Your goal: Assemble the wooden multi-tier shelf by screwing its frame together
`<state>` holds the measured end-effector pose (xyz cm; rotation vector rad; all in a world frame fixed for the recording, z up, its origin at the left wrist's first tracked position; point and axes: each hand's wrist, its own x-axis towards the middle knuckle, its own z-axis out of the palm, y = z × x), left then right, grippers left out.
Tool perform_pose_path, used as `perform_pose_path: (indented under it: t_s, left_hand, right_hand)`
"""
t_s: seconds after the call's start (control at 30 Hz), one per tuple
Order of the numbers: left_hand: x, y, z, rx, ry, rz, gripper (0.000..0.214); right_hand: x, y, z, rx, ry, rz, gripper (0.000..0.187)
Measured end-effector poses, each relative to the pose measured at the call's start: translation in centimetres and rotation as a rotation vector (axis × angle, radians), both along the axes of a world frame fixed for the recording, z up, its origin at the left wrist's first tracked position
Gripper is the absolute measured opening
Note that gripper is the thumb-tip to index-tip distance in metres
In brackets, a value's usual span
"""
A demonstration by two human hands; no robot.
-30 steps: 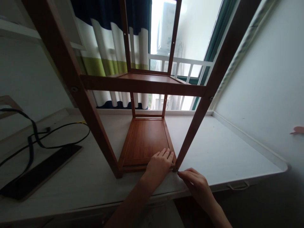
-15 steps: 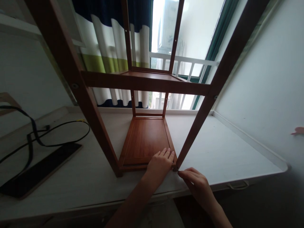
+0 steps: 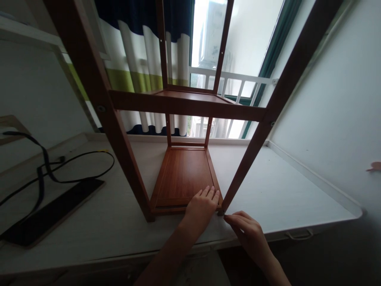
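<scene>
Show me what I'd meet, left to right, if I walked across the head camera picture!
Black slab → rack's front left foot → left hand → right hand → drawer handle → pink thing on the wall.

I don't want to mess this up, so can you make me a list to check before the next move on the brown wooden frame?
1. Left hand on the lower shelf: ok, resting on its near right corner.
2. Right hand at the bottom of the near right leg: ok, fingertips pinched beside it.
3. Small dark thing at those fingertips lined up: cannot tell, too tiny.
4. Easy view of that leg's bottom end: not ok, it looks dim and tucked between the hands.
5. Near left leg standing on the white tabletop: ok.
6. Black cable away from both hands: ok, it's over on the left.
</scene>
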<state>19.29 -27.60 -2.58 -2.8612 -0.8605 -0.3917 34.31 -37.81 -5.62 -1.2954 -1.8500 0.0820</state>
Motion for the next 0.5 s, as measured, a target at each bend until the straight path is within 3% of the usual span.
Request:
perform_pose_path:
  t_s: [0.5]
  left_hand:
    - [0.03, 0.06, 0.12, -0.012, 0.005, 0.011, 0.037]
  right_hand:
    - [0.14, 0.24, -0.20, 0.001, -0.024, -0.033, 0.019]
